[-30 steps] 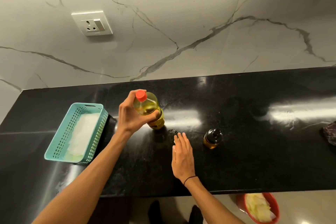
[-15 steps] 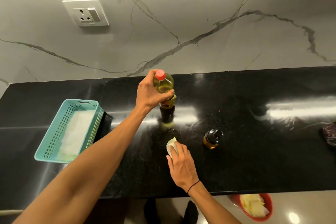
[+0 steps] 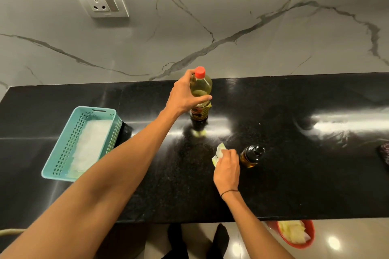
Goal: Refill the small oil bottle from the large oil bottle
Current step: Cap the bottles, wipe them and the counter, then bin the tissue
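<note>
In the head view, the left hand (image 3: 185, 95) has carried the capped big bottle (image 3: 200, 94) back toward the wall, fingers wrapped round its shoulder. The right hand (image 3: 227, 167) now pinches a tissue (image 3: 219, 152) on the counter (image 3: 294, 185), left of the small bottle (image 3: 251, 156). Judging by this, pouring looks finished; wiping follows.

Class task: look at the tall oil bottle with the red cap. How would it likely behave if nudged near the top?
The large oil bottle is tall and narrow, so it would probably tip rather than slide. It looks mostly full, so likely heavy. The left hand wraps its shoulder, which should steady it.
</note>
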